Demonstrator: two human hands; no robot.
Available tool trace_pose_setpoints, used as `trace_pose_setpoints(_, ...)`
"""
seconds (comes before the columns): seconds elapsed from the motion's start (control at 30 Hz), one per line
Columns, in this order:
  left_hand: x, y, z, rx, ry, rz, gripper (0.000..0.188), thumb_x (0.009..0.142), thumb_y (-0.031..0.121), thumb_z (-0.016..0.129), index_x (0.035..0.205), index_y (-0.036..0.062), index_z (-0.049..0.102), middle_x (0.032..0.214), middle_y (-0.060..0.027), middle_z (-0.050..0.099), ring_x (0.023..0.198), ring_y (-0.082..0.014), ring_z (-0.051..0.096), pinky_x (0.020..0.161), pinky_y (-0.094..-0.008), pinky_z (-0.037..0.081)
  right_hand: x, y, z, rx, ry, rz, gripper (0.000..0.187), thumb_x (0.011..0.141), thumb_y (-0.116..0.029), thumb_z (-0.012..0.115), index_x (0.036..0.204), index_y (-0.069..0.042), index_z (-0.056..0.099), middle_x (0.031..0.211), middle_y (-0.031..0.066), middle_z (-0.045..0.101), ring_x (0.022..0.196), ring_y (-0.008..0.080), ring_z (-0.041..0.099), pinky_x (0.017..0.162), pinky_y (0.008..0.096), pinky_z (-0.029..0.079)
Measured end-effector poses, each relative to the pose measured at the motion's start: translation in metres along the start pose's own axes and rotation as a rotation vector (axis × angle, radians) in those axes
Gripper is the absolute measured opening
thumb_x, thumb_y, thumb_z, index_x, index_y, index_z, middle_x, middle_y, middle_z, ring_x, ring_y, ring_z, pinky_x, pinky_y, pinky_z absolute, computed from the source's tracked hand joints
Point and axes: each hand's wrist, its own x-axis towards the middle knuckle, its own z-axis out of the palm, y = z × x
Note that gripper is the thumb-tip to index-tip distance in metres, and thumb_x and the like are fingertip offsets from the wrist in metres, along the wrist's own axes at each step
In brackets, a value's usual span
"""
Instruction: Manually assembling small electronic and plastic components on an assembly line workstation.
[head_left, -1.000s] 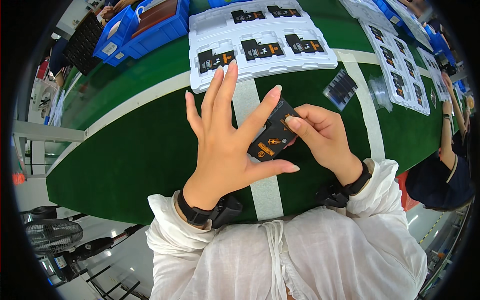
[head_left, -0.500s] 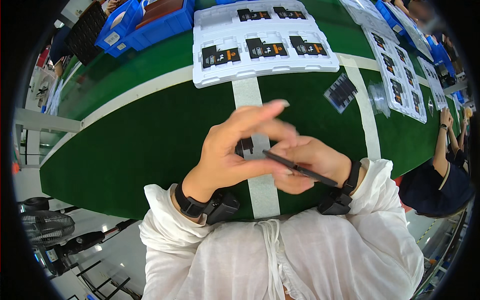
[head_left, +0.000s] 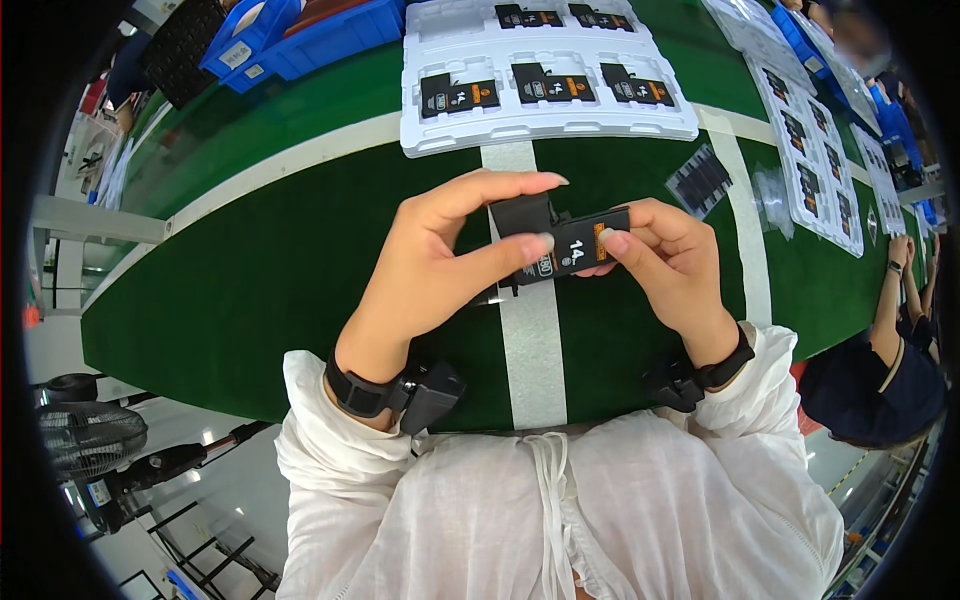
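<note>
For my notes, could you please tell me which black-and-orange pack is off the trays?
The pack held between the left hand and right hand; the others visible lie in white trays.

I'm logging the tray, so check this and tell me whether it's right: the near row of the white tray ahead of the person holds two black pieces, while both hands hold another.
The count is wrong: the head view shows three black pieces in the near row of the white tray, not two. The rest stands: left hand and right hand hold another black piece.

Tray [head_left: 550, 131] on table [head_left: 230, 290], beyond battery [head_left: 590, 233]
</note>
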Motion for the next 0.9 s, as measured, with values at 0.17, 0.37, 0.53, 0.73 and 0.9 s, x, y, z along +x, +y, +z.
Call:
trace_pose_setpoints(0.17, 0.003, 0.0, 0.009, -0.69, -0.004, -0.266, 0.039, 0.077, -0.004, 0.057, 0.116, -0.0004, 0.054, 0.114, -0.013, 0.057, 0.104, -0.0193, 0.055, 0.093, -0.0338, 0.04, 0.003, 0.004, 0.001, -0.021, 0.032, -0.003, 0.013, 0.086, -0.005, 0.055, 0.093, 0.007, 0.055, 0.085, 0.0114, 0.064, 0.073, 0.0166, 0.064, 0.064, 0.0231, 0.053)
trace_pose_setpoints(0.37, 0.003, 0.002, 0.007, -0.496, 0.019, -0.215, 0.032, 0.079, 0.001, 0.059, 0.111, -0.0016, 0.056, 0.11, -0.0135, 0.059, 0.097, -0.0179, 0.058, 0.087, -0.0302, 0.044, 0.007, 0.01, 0.006, 0.083, 0.047, -0.005, 0.014, 0.088, -0.006, 0.053, 0.095, 0.005, 0.056, 0.089, 0.0124, 0.064, 0.074, 0.0184, 0.065, 0.063, 0.0247, 0.053)
trace_pose_setpoints(0.53, -0.002, -0.001, -0.017, 0.172, -0.179, -0.095, 0.046, 0.077, 0.02, 0.066, 0.115, -0.0024, 0.052, 0.115, -0.0142, 0.055, 0.105, -0.0263, 0.052, 0.091, -0.0366, 0.039, 0.023, -0.008, 0.0, 0.027, 0.084, 0.017, 0.016, 0.087, -0.009, 0.054, 0.094, 0.005, 0.057, 0.087, 0.0122, 0.064, 0.072, 0.0196, 0.065, 0.061, 0.0239, 0.052)
trace_pose_setpoints(0.73, -0.042, -0.034, -0.003, 1.023, -0.249, -0.015, 0.07, 0.082, 0.048, 0.052, 0.136, 0.0099, 0.03, 0.143, -0.0179, 0.019, 0.133, -0.0353, 0.014, 0.105, -0.0535, 0.009, 0.13, -0.024, -0.007, -0.279, 0.153, 0.055, 0.023, 0.087, -0.02, 0.055, 0.087, 0.003, 0.057, 0.08, 0.0108, 0.064, 0.071, 0.0166, 0.065, 0.059, 0.0215, 0.049)
trace_pose_setpoints(0.9, -0.037, -0.045, -0.006, 0.922, -0.189, 0.028, 0.059, 0.083, 0.043, 0.053, 0.132, 0.0122, 0.039, 0.142, -0.0152, 0.023, 0.133, -0.0334, 0.016, 0.104, -0.0538, 0.01, 0.224, 0.005, -0.003, -0.266, 0.06, 0.134, 0.023, 0.091, -0.017, 0.048, 0.097, 0.004, 0.054, 0.09, 0.0113, 0.062, 0.084, 0.0167, 0.063, 0.066, 0.0239, 0.051)
